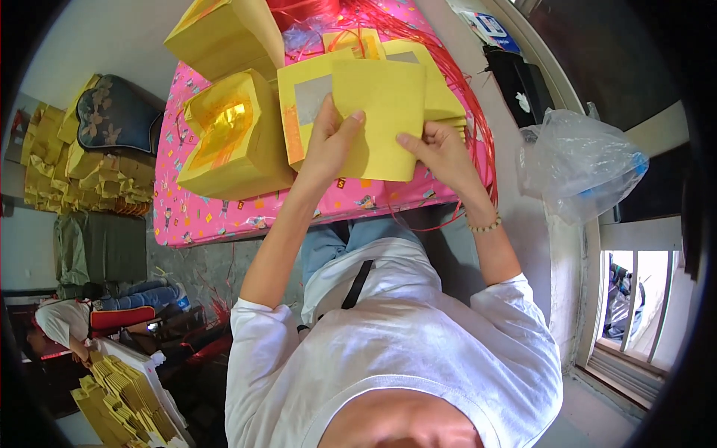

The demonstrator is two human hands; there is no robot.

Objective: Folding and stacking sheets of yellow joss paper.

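Over the table I hold a piece of yellow paper (385, 116), either one thick sheet or a thin stack. My left hand (332, 142) grips its left edge, thumb on the front. At its lower right edge, my right hand (446, 155) pinches it between thumb and fingers. Just behind lies yellow paper with a silver-grey square (314, 97) and an orange patch, partly covered by the held piece. More stacked yellow paper (441, 93) lies to the right. Left of my hands sits a thick yellow paper bundle (250, 168) with shiny gold foil (224, 123) on it.
A pink patterned cloth (202, 213) covers the table. Another yellow block (224, 41) stands at the back left. Red plastic strands (482, 142) trail down the right edge. A clear plastic bag (582, 164) is at right. Far left, a person (63, 325) is beside stacked yellow paper (127, 396).
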